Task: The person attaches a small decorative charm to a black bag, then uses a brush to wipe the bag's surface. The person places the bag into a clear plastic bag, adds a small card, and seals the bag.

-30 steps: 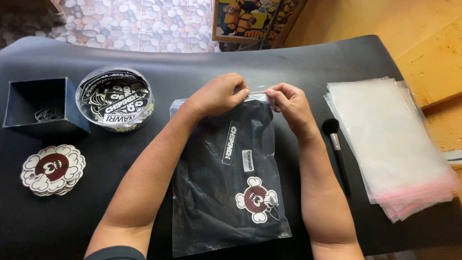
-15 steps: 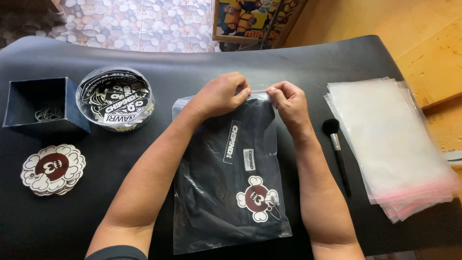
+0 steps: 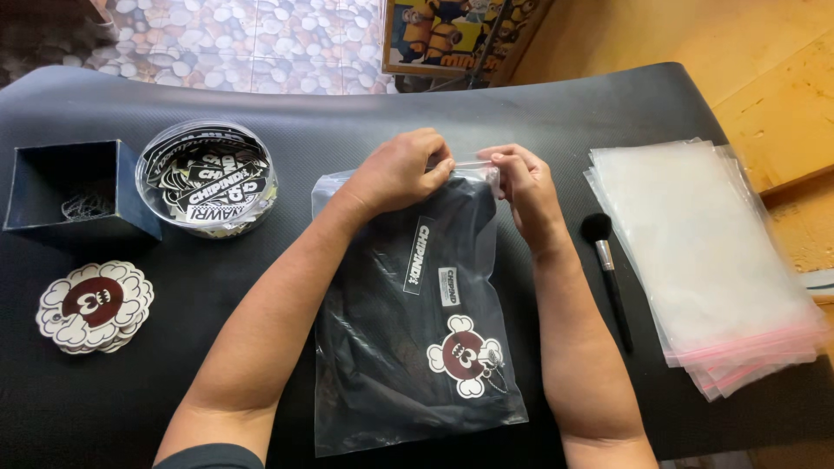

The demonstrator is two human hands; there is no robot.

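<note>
Head view: I look down on a clear plastic bag point(image 3: 408, 347) lying flat near the middle of the black mat point(image 3: 347, 104), with its long side running away from me. Inside it I see 1 folded black garment point(image 3: 382, 330), 1 narrow white strip label set at a slant, 1 small white rectangular tag beside it, and 1 sticker point(image 3: 465, 356) shaped like a white cloud with a dark red round centre, low in the bag. My left hand point(image 3: 400, 169) is clenched on the bag's top edge, knuckles up, and my right hand point(image 3: 521, 178) pinches the same edge between thumb and fingertips just beside it; the 2 hands are close but I cannot tell whether they touch. To the left I count 1 round clear tub point(image 3: 207, 178) filled with black and white stickers, 1 open dark blue square box point(image 3: 74, 195) just beside it with something thin and wiry at the bottom, and 1 small pile of cloud stickers point(image 3: 94, 306) nearer to me. To the right lies 1 makeup brush point(image 3: 606, 274) with a black head and dark handle, and beyond it 1 stack of empty clear bags point(image 3: 704, 260) with pink seal strips at the near end; I cannot count the bags in it. A yellow cartoon picture point(image 3: 443, 35) leans at the far edge.
</note>
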